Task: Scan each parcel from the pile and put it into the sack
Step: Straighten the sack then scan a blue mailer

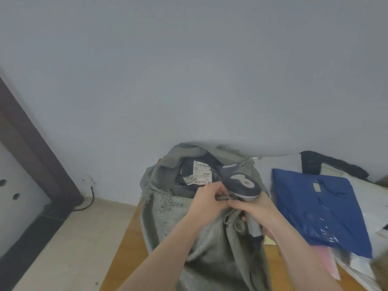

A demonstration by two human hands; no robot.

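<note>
Both hands (206, 201) at sack (168, 208) rim

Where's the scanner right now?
Head view, centre: the scanner is in the right hand, over the sack rim, left of the blue parcel.

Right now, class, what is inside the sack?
In the sack: a dark parcel with white labels. Anything beneath it is hidden by it and the sack's folds.
</note>
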